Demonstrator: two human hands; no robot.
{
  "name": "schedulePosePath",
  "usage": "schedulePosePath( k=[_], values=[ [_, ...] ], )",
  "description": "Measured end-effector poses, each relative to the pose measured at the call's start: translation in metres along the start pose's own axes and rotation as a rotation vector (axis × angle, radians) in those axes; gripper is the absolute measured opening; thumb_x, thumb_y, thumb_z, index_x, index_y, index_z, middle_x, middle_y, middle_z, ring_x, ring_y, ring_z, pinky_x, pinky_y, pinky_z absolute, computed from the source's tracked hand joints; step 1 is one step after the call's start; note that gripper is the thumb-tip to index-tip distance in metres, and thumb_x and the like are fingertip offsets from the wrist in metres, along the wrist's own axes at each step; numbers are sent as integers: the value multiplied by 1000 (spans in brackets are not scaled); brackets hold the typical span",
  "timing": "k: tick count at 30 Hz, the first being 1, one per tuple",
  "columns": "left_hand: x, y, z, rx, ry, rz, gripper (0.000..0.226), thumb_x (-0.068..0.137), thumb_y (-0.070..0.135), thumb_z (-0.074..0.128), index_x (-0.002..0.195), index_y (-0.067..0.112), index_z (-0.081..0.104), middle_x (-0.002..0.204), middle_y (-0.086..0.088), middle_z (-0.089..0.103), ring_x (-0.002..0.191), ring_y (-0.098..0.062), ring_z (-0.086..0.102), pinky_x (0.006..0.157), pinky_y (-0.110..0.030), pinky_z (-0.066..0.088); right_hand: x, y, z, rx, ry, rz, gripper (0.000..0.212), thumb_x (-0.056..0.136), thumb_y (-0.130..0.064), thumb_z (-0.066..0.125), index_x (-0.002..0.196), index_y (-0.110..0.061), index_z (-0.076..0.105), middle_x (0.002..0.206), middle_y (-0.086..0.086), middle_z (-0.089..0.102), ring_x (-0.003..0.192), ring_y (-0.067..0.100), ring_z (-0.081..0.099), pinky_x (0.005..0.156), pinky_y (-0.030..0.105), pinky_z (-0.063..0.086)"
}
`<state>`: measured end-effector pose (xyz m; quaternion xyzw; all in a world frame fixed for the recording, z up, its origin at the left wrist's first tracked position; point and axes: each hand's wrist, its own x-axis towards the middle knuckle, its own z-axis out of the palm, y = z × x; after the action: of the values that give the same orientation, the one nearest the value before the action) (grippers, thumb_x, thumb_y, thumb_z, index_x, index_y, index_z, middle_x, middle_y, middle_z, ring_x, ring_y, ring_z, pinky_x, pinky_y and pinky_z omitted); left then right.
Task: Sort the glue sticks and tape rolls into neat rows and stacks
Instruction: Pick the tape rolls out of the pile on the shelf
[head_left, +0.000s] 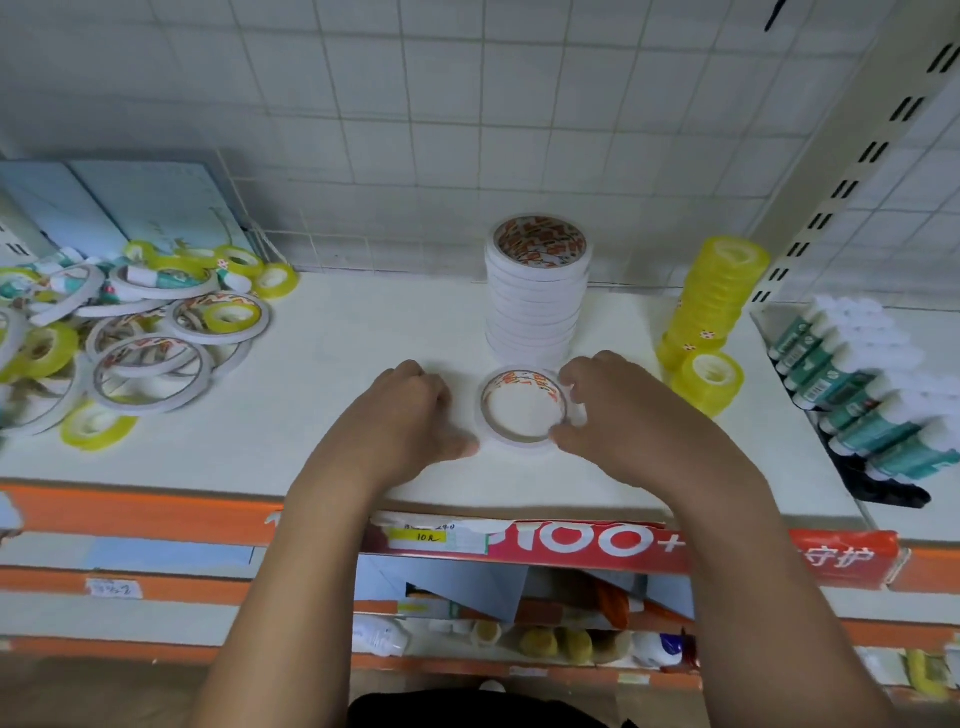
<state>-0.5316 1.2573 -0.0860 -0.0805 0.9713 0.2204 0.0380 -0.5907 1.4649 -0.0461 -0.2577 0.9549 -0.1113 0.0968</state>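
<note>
A thin white tape roll lies flat on the white shelf, in front of a tall stack of white tape rolls. My right hand curls its fingers and thumb round the roll's right edge. My left hand rests on the shelf just left of the roll, fingers curled, holding nothing. A stack of yellow tape rolls leans at the right, with one yellow roll in front of it. Glue sticks lie in rows at the far right.
A loose heap of white and yellow tape rolls with a few glue sticks covers the shelf's left end. Blue booklets lean on the tiled back wall. A slotted shelf upright rises at the right. Lower shelves hold bottles.
</note>
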Motion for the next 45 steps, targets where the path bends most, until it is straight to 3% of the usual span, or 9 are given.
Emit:
schedulePosePath(
  k=[4,16,20,25,28,32,36,40,45],
  values=[
    [-25,-27,-15,-3,168,-76,35,84,57,63,99,25,63,98,6,54,90,-16,56,76,-33,48,11,-47,-1,180,85,-206,28,90,-35,60,114,-22,60,105,-4,58,91,15,56,78,35,48],
    [-124,-120,-70,87,387,-358,27,90,43,58,108,25,64,105,5,56,97,-17,57,65,-29,38,56,-202,50,247,-68,-497,20,89,-35,61,105,-24,65,102,-6,65,94,14,59,84,33,50],
    [-136,-146,-84,94,379,-392,27,91,42,58,109,24,63,110,4,55,98,-18,55,68,-30,39,64,-233,60,258,-103,-491,20,89,-35,61,105,-24,66,102,-6,66,92,13,61,82,32,51],
    [-121,-167,-100,125,398,-303,32,89,40,61,114,20,63,118,-1,53,111,-24,50,90,-39,45,75,-249,63,268,-76,-442,19,88,-33,62,104,-24,67,103,-5,67,92,14,62,82,32,51],
    [-104,-176,-104,141,408,-229,38,85,39,65,116,18,63,119,-3,54,113,-24,49,93,-38,42,83,-251,63,276,-34,-397,17,88,-32,62,102,-24,68,102,-5,68,87,12,61,78,30,50],
    [-82,-189,-107,167,399,-163,53,78,47,70,121,18,62,123,-2,53,116,-23,48,93,-32,39,92,-251,68,281,2,-334,25,88,-34,63,110,-22,65,108,-3,65,93,13,59,79,29,47],
    [-66,-204,-106,186,308,-150,72,69,62,72,127,22,58,133,-3,45,126,-26,40,103,-37,36,105,-255,73,260,52,-255,37,89,-36,62,120,-15,58,114,4,60,105,22,56,88,37,47],
    [-57,-217,-111,177,252,-126,70,69,65,71,125,26,58,133,-4,47,127,-27,40,104,-38,35,121,-266,73,240,70,-186,41,90,-38,60,118,-9,58,114,10,58,106,26,55,90,41,47],
    [-57,-227,-120,94,212,-65,60,70,61,72,117,25,61,126,-2,49,122,-24,43,102,-36,39,146,-285,71,189,65,-118,43,88,-43,61,108,-5,58,110,16,59,102,32,55,78,35,44]
  ],
)
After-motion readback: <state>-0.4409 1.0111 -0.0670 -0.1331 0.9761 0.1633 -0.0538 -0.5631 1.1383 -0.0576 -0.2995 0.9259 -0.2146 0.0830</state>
